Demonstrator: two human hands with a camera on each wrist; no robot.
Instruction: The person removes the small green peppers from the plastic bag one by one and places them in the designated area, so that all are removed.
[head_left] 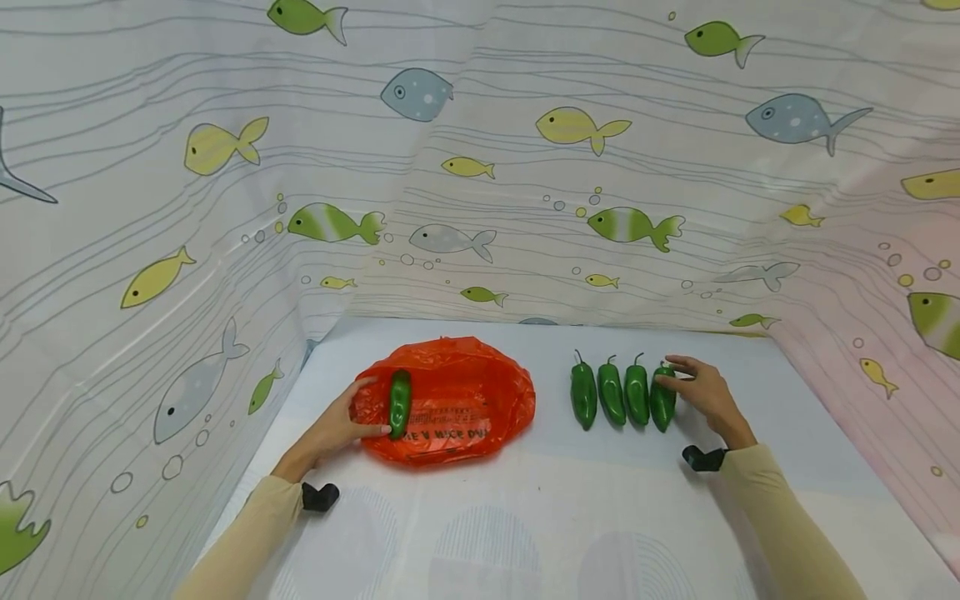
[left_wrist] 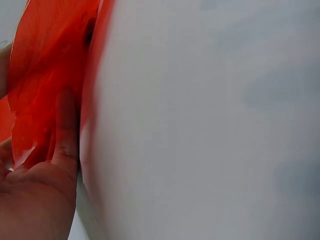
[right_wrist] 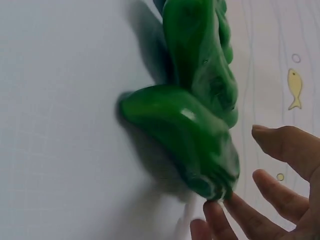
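A red plastic bag (head_left: 450,446) lies with its mouth spread open, and a glossy green chili pepper (head_left: 401,400) is at its left side. My left hand (head_left: 341,421) rests at the bag's left rim, thumb and fingers spread, the thumb tip beside that pepper's lower end. In the left wrist view the red film (left_wrist: 50,55) covers part of my straight fingers. On the right, my right hand (head_left: 701,392) is at the rightmost green chili pepper (head_left: 663,404) of a row. Fingertips meet its stem end in the right wrist view, while the thumb stands apart from it.
Several other green chili peppers (head_left: 611,396) stand side by side to the left of that one, stems pointing away. A white table (head_left: 540,500) with pale prints lies below. Fish-patterned sheeting (head_left: 510,192) rises behind and on both sides.
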